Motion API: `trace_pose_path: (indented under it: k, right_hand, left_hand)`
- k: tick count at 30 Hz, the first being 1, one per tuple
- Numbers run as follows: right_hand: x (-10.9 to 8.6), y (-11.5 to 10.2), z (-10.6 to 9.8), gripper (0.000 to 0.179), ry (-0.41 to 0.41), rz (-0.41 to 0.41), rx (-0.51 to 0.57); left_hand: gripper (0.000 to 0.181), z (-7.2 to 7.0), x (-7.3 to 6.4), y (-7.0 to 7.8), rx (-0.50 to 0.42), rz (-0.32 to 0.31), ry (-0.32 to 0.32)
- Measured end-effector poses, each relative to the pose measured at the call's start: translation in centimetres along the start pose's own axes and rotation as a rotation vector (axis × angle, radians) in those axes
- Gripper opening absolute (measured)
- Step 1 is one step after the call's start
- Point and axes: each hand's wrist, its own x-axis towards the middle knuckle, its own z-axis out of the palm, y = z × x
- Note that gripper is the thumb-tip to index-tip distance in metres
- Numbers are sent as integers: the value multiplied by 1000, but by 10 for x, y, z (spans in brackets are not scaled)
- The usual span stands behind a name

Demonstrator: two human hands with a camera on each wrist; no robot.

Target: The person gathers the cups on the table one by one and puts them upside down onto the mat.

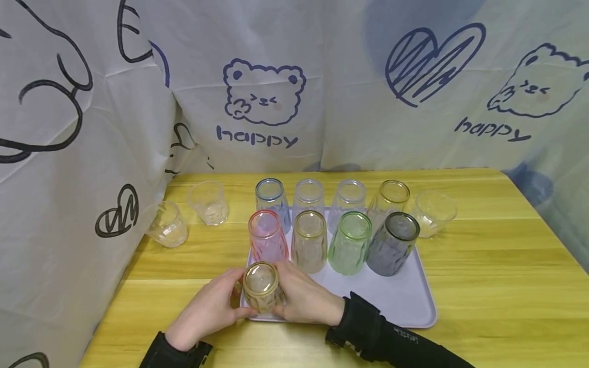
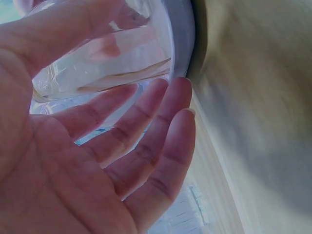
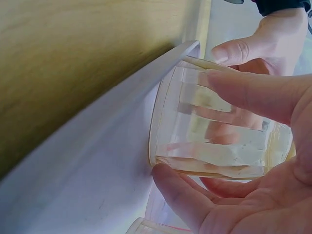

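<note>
An upside-down, amber-tinted drinking glass (image 1: 261, 287) is at the front left corner of the pale lilac tray (image 1: 382, 304). My right hand (image 1: 307, 296) grips it from the right, thumb and fingers on opposite sides of its wall. From the left, my left hand (image 1: 212, 305) holds the same glass, its thumb at the front; the left wrist view shows its fingers (image 2: 161, 117) only gently bent beside the wall. In the right wrist view the glass's mouth (image 3: 158, 117) sits low against the tray surface. Right behind it stands a pink glass (image 1: 268, 237).
Upside-down glasses fill two rows on the tray, among them an amber (image 1: 310, 245), a green (image 1: 350, 245), a dark grey (image 1: 393, 245) and a blue one (image 1: 272, 204). Clear tumblers (image 1: 169, 227) stand off the tray at left, another (image 1: 432, 214) at right. A printed cloth (image 1: 349, 128) hangs behind.
</note>
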Motion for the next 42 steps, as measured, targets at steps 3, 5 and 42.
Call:
trace_pose_path:
  k: [3,5,42]
  right_hand:
    - [0,0,0,72,1,-2,-2]
    - [0,0,0,72,1,-1,-3]
    - [-9,-38,-72,48,350,-155,753]
  left_hand:
    - [72,0,0,0,-2,2,-3]
    - [72,0,-1,0,-5,2,-3]
    - [61,-33,17,-18,-38,69,728]
